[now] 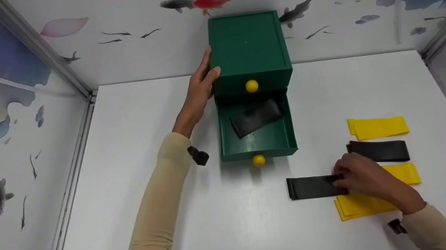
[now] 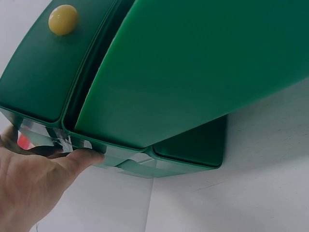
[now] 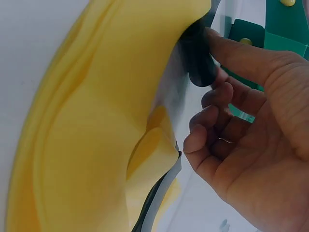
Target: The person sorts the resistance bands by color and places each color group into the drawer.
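Note:
A green drawer cabinet (image 1: 246, 44) with yellow knobs stands at the back of the table. Its lower drawer (image 1: 236, 147) is pulled out, and a folded black strip (image 1: 256, 118) lies inside. My left hand (image 1: 198, 86) rests against the cabinet's left side, thumb and fingers extended; in the left wrist view the thumb (image 2: 84, 159) lies on that side wall. Between thumb and fingertips, my right hand (image 1: 363, 178) pinches the right end of another folded black strip (image 1: 312, 187). The same hand (image 3: 260, 125) shows its curled fingers in the right wrist view.
To the right, yellow folded strips (image 1: 379, 126) and a further black strip (image 1: 379, 151) lie in a loose column. Another yellow strip (image 1: 363, 204) is just below the right hand. Patterned walls (image 1: 138, 53) enclose the white table (image 1: 242, 239) at the back and sides.

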### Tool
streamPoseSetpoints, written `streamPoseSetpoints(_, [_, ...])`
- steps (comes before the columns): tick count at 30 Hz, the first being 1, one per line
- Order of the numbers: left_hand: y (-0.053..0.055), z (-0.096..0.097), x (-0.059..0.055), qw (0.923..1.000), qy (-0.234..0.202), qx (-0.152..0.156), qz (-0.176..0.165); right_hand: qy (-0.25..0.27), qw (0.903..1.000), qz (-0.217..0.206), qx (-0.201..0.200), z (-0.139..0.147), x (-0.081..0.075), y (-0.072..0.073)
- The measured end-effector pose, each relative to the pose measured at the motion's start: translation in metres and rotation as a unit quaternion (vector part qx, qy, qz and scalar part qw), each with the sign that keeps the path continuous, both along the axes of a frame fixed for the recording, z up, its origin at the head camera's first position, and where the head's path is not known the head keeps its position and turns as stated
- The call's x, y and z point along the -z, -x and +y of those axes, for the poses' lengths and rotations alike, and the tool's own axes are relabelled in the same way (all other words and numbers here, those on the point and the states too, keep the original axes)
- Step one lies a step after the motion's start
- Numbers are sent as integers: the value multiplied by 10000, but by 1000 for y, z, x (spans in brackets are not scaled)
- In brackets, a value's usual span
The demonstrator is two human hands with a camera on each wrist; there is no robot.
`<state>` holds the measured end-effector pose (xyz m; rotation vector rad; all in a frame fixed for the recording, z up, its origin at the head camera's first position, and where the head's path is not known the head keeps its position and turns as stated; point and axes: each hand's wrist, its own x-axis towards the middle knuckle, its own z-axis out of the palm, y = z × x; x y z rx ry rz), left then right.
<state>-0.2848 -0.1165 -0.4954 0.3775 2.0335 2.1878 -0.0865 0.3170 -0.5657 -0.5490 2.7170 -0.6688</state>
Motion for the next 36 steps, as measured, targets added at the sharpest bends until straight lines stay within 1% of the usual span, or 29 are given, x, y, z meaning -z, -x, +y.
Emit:
streamPoseSetpoints(4, [0,0,-1,10000,0,-13,-37,-228,9997,55,26,-2,-3,-1])
streamPoseSetpoints(9, [1,0,-2,10000,24,-42,-30,-477,9982,-324,181,-4,-6,-1])
streamPoseSetpoints(13, [1,0,-2,10000,47,-80,-2,-376,9973,-534,331,-5,-5,-2])
streamPoseSetpoints(17, [1,0,-1,10000,35,-71,27,-89,9951,-756,625,-5,-2,-5])
streamPoseSetpoints(19, [1,1,-1,10000,35,-55,15,109,9940,-791,747,-3,-1,-6])
streamPoseSetpoints(21, [1,1,-1,10000,30,-41,0,339,9939,-674,803,-2,-1,-7])
streamPoseSetpoints(22, [1,1,-1,10000,27,-38,-13,472,9943,-540,791,-2,-2,-6])
streamPoseSetpoints(25, [1,1,-1,10000,2,-33,-26,878,9937,-7,697,0,-4,-4])
streamPoseSetpoints(29, [1,0,-1,10000,-59,-18,-23,1312,9876,628,594,2,-10,-1])
streamPoseSetpoints(32, [2,1,-1,10000,-82,20,-43,1490,9823,936,639,3,-14,2])
streamPoseSetpoints(36, [1,0,-1,9999,-120,43,-31,1571,9756,1392,642,5,-20,7])
